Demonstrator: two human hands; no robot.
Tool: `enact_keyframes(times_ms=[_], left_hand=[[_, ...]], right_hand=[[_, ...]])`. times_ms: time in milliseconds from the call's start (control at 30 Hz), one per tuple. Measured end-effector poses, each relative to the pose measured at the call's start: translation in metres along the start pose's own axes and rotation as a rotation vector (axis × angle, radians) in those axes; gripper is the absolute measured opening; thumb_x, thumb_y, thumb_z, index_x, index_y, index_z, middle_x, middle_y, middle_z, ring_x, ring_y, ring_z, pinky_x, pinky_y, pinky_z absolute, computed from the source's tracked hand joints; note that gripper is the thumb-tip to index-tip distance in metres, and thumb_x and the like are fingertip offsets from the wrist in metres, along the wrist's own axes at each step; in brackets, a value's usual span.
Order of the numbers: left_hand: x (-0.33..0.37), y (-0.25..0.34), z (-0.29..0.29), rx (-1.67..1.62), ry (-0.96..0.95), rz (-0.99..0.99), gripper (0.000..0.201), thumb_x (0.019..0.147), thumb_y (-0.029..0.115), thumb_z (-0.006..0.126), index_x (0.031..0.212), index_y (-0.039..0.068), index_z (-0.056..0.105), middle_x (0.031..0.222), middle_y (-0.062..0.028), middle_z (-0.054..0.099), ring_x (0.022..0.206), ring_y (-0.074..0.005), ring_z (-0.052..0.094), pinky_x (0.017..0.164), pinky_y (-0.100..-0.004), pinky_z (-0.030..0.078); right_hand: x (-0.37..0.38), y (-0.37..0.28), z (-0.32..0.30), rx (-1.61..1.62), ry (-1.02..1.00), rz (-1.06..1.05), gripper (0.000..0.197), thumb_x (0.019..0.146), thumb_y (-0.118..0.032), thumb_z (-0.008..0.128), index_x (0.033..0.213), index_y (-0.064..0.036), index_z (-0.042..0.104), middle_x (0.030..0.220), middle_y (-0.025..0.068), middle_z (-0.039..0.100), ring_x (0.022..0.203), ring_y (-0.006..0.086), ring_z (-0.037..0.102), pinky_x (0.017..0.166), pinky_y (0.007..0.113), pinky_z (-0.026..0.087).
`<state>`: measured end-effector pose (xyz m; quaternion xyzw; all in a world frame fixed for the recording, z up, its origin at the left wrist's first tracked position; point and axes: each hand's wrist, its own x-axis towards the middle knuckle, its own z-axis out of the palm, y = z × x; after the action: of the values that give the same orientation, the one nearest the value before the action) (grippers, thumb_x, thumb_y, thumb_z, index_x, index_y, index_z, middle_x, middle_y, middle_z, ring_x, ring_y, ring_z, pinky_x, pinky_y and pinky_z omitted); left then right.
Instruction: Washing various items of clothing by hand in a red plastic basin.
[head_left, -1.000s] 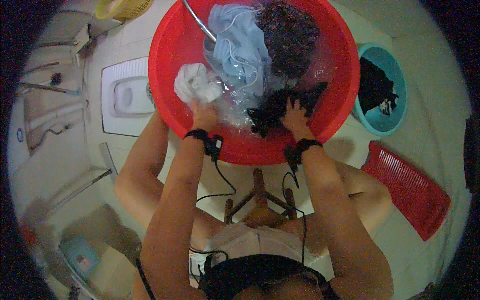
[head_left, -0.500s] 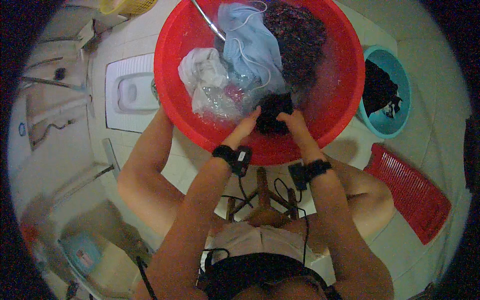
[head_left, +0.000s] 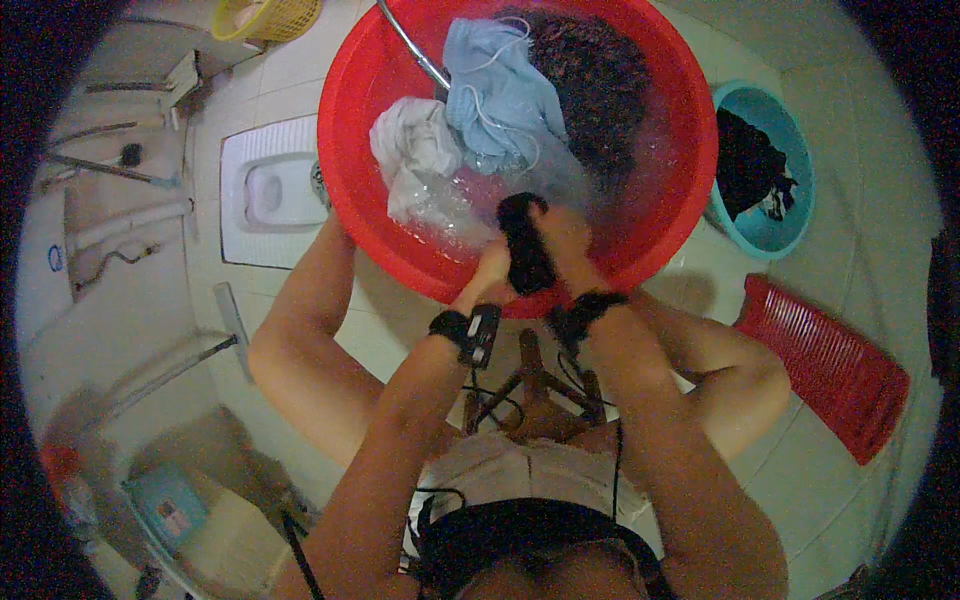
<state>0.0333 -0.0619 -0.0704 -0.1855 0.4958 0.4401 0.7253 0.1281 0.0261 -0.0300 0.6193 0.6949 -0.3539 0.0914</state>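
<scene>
Over the near side of a large red basin (head_left: 345, 130), my left hand (head_left: 490, 272) and my right hand (head_left: 562, 240) are closed on a small piece of black cloth (head_left: 530, 250). The cloth is bunched lengthwise between them, and its exact kind does not show. Wet laundry lies in the water beyond: a light blue garment (head_left: 505, 105) with white cords, a white cloth (head_left: 415, 140) to its left, and a dark, rough-textured garment (head_left: 595, 95) to its right. A metal shower hose (head_left: 415, 50) reaches into the basin from the far edge.
At the right, a light blue basin (head_left: 800, 205) holds black clothing, with a red washboard (head_left: 825, 370) on the floor nearer me. A squat toilet (head_left: 268, 195) lies left of the red basin. Far left stands a yellow basket (head_left: 285, 20). Cables hang from my wrists.
My hands have come closer together, the right one moving left and turning inward. The black cloth has gone from a wide bunch to a narrow, upright one. My view has shifted slightly.
</scene>
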Motion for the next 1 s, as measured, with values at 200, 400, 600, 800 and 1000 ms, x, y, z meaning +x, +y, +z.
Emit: enact_keyframes(times_ms=[200, 400, 600, 800, 1000], left_hand=[[0.045, 0.016, -0.062, 1.340, 0.454, 0.697, 0.046, 0.080, 0.024, 0.052, 0.117, -0.001, 0.038, 0.106, -0.0180, 0.050, 0.092, -0.0289, 0.051, 0.075, -0.0359, 0.043], [0.046, -0.007, -0.021, 1.854, 0.199, 0.617, 0.061, 0.074, 0.015, 0.053, 0.129, 0.007, 0.027, 0.121, -0.0266, 0.037, 0.111, -0.0426, 0.036, 0.090, -0.0462, 0.034], [0.051, 0.011, -0.038, 2.048, 0.539, 0.401, 0.062, 0.074, 0.015, 0.052, 0.130, 0.013, 0.028, 0.121, -0.0218, 0.038, 0.112, -0.0412, 0.036, 0.090, -0.0422, 0.035], [0.075, 0.045, -0.114, 1.254, 0.053, 0.988, 0.057, 0.074, 0.021, 0.059, 0.125, 0.008, 0.037, 0.109, -0.0129, 0.052, 0.101, -0.0269, 0.050, 0.083, -0.0367, 0.041], [0.015, 0.004, 0.008, 0.236, -0.077, 0.053, 0.046, 0.080, 0.027, 0.054, 0.118, 0.003, 0.043, 0.111, -0.0092, 0.053, 0.096, -0.0222, 0.053, 0.080, -0.0373, 0.044]], right_hand=[[0.022, 0.073, -0.007, -0.193, 0.445, 0.288, 0.045, 0.079, -0.040, 0.053, 0.110, -0.0069, 0.051, 0.106, 0.0177, 0.051, 0.096, 0.0356, 0.048, 0.077, 0.047, 0.041], [0.013, 0.090, 0.087, -0.326, -0.003, -0.302, 0.042, 0.077, -0.025, 0.055, 0.114, -0.0078, 0.047, 0.112, 0.0162, 0.048, 0.102, 0.0352, 0.046, 0.084, 0.046, 0.040], [0.040, 0.072, 0.046, -0.251, -0.236, -0.254, 0.038, 0.077, -0.024, 0.053, 0.110, -0.0064, 0.053, 0.102, 0.0173, 0.057, 0.092, 0.0353, 0.054, 0.084, 0.040, 0.041], [-0.024, 0.011, -0.031, 0.420, -0.146, -0.267, 0.034, 0.079, -0.029, 0.055, 0.100, -0.0025, 0.057, 0.096, 0.0130, 0.059, 0.089, 0.0259, 0.055, 0.078, 0.035, 0.042], [-0.036, 0.049, -0.034, 1.641, -0.337, 0.268, 0.027, 0.079, -0.024, 0.058, 0.098, -0.0047, 0.058, 0.095, 0.0040, 0.058, 0.087, 0.0189, 0.054, 0.075, 0.032, 0.043]])
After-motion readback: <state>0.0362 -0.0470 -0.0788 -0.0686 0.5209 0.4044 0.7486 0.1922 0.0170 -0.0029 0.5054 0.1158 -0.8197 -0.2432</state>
